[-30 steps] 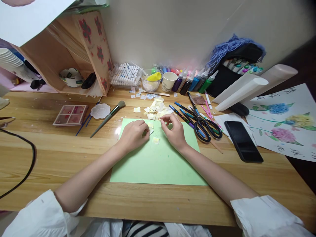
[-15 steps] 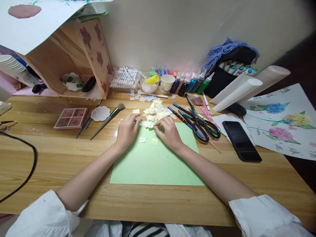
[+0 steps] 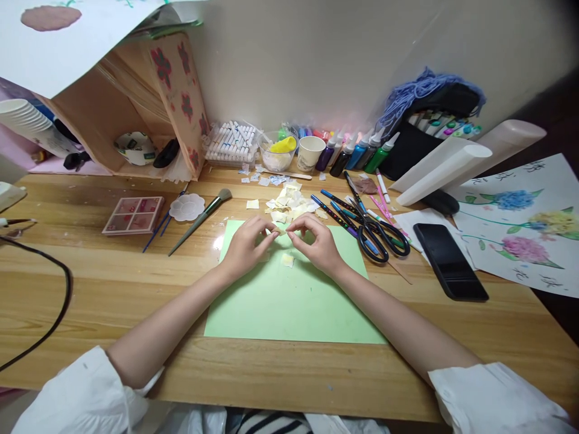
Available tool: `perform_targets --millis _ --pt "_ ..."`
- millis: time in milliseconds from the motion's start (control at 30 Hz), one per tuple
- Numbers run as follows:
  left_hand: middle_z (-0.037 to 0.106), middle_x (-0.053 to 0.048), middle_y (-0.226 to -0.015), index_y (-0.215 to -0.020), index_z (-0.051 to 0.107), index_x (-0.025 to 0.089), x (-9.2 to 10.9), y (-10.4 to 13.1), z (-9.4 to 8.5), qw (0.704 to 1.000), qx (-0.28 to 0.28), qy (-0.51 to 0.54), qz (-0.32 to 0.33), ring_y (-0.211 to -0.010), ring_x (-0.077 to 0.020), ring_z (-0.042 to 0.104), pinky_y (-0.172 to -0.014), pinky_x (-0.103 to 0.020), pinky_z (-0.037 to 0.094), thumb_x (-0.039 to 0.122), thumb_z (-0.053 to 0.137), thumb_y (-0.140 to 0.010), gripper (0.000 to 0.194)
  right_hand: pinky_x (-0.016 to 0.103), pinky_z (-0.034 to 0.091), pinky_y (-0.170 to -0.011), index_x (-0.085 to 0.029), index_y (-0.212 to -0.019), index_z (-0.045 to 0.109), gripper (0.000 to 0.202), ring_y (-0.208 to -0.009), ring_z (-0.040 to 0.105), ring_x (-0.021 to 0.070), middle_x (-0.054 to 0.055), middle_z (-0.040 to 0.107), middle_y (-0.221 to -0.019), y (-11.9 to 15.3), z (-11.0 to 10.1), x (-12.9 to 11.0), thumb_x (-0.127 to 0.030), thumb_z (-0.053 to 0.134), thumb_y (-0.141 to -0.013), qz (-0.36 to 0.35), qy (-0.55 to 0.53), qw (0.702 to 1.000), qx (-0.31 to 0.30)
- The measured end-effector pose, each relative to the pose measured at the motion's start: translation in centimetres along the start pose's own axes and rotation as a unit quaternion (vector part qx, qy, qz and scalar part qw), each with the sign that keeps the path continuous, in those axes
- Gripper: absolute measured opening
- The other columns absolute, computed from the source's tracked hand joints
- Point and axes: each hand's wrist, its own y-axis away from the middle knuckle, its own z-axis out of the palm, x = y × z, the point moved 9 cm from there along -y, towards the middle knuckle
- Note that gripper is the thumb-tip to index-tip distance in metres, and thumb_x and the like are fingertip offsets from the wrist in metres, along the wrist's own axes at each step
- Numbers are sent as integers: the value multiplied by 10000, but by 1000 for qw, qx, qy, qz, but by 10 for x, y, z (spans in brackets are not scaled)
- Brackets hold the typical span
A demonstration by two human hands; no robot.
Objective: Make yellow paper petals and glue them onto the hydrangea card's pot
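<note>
My left hand (image 3: 246, 246) has moved in beside my right hand (image 3: 319, 246); its fingertips now pinch a pale paper scrap (image 3: 281, 231) over the green sheet (image 3: 294, 307), mid-frame; both hands attend to it, though I cannot tell whether the right grips it
</note>
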Motion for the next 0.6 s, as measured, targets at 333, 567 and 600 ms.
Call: perform_targets --millis 333,567,600 --pt "612 -47 -828 -848 579 184 -1 -1 8 997 -46 -56 33 -811 -177 540 -735 -297 393 270 461 -896 153 285 431 -646 -184 -756 625 119 -731 546 148 22 611 -750 -2 12 12 -286 594 -809 42 -44 996 -68" --pt "607 -39 -829 -849 577 178 0 0 10 996 -50 -58 48 -804 -167 532 -728 -290 385 274 467 -897 154 275 411 -626 -183 -737 630 96 -703 536 139 16 616 -731 -2 11 11 -254 607 -796 39 -46 996 -60" --pt "607 -37 -829 -848 577 178 0 0 10 996 -51 -58 48 -805 -166 532 -728 -289 384 272 469 -896 151 272 408 -622 -183 -740 632 92 -701 533 138 15 615 -730 -2 11 11 -252 607 -795 38 -46 996 -61"
